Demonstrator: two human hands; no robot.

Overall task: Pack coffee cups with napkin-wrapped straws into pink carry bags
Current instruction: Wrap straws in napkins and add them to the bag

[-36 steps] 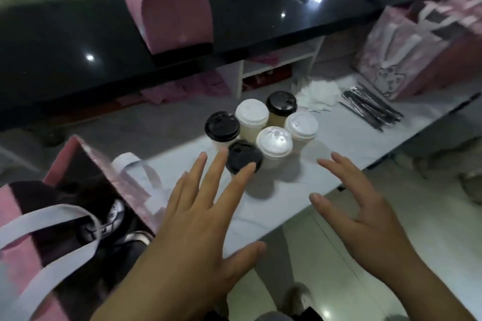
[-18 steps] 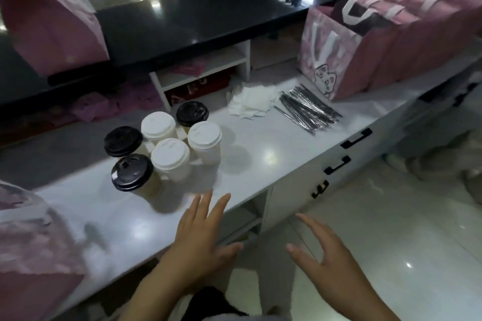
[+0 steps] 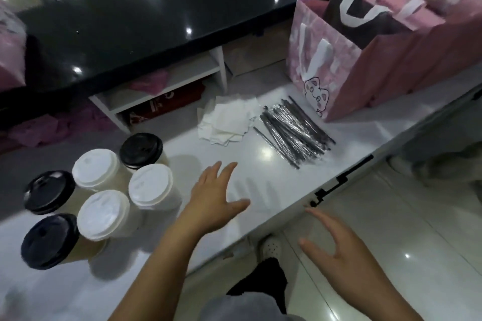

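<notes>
Several lidded coffee cups (image 3: 103, 214) stand clustered at the left of the white counter (image 3: 263, 164), some with black lids, some with white. A loose pile of white napkins (image 3: 225, 122) lies mid-counter, with a heap of wrapped black straws (image 3: 294, 130) to its right. Pink carry bags (image 3: 365, 60) with white handles stand in a row at the far right; the nearest one shows a cartoon cat. My left hand (image 3: 212, 203) hovers over the counter just right of the cups, fingers spread, holding nothing. My right hand (image 3: 336, 247) hangs past the counter's front edge, above the floor, also spread and holding nothing.
A raised black countertop (image 3: 130, 28) runs along the back, with a white shelf unit (image 3: 167, 83) beneath it. Another pink bag (image 3: 10, 52) sits at the far left edge. Drawer handles (image 3: 341, 180) line the counter front. My shoe (image 3: 271, 247) shows on the tiled floor.
The view has swung right, away from the pink bag at my left toward the napkins, straws and the row of bags. Both hands stayed spread, the left moving right past the cups.
</notes>
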